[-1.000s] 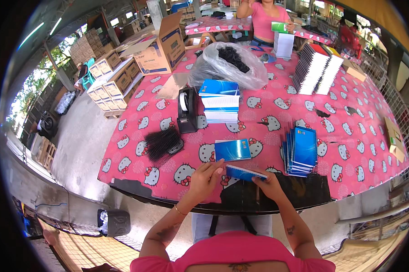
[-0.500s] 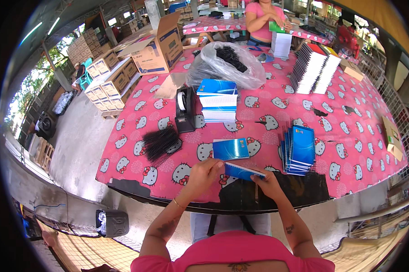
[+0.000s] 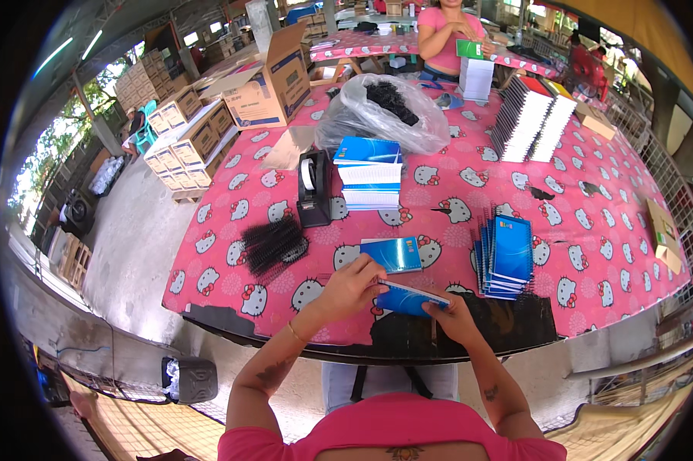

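Observation:
A small blue notebook (image 3: 401,301) is held low over the table's near edge, its white page edge turned up. My right hand (image 3: 455,315) grips it by the right end, thumb on the cover. At its upper left corner my left hand (image 3: 355,284) is closed in a pinch; what is between the fingertips is too small to make out. Just beyond lies another blue notebook (image 3: 392,255), flat on the cloth. To the right sits a pile of spiral-bound blue notebooks (image 3: 513,250). Left of my hands is a bunch of black binding coils (image 3: 273,247).
A black tape dispenser (image 3: 313,188) stands beside a stack of blue notebooks (image 3: 369,173). Behind are a plastic bag (image 3: 431,127) of black coils, an open carton (image 3: 266,96) and tall spiral notebook stacks (image 3: 523,119). Across the table a person (image 3: 446,38) handles a green notebook (image 3: 469,49).
My left hand has risen slightly and shifted over the notebook's left corner. The held notebook has tilted, so more of its blue cover shows. My right hand keeps its grip.

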Demonstrator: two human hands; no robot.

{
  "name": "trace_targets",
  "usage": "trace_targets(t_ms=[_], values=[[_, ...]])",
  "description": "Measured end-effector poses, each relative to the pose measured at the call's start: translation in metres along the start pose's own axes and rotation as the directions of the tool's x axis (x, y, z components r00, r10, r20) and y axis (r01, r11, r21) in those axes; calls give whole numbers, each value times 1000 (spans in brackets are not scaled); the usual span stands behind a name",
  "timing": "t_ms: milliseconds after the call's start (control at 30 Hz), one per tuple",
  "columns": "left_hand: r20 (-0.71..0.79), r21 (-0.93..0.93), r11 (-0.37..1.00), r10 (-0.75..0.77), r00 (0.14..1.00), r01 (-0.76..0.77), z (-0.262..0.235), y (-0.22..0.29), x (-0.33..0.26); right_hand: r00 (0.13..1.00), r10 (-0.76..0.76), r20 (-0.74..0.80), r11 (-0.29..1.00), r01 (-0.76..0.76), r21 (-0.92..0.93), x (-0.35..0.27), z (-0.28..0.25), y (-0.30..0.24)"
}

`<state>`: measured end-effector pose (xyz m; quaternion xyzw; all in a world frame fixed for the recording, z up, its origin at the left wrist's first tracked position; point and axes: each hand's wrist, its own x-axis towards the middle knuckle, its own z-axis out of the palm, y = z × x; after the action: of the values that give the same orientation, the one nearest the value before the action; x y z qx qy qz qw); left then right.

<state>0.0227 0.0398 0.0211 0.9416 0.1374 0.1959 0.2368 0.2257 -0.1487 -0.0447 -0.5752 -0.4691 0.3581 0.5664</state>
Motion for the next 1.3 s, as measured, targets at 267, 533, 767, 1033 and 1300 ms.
trace_targets(t_ms=[267,533,767,1033,1300], values=[[-246,443,896,94,965,25,49,40,-36,983,92,-159,996,-90,22,-14,13,-23],[77,-72,997,-36,996,41,-12,17,3,992,-57,-110,998,55,-21,-11,11,-35],[-147,574,817,167,975,-53,16,50,-5,982,57,-179,995,-42,86,-16,15,-53],[-82,562,827,54,995,2,22,49,-5,978,144,-152,977,-117,178,-16,21,-40],[-215,631,768,41,976,107,5,59,13,985,115,-130,976,-87,201,-18,23,-35]])
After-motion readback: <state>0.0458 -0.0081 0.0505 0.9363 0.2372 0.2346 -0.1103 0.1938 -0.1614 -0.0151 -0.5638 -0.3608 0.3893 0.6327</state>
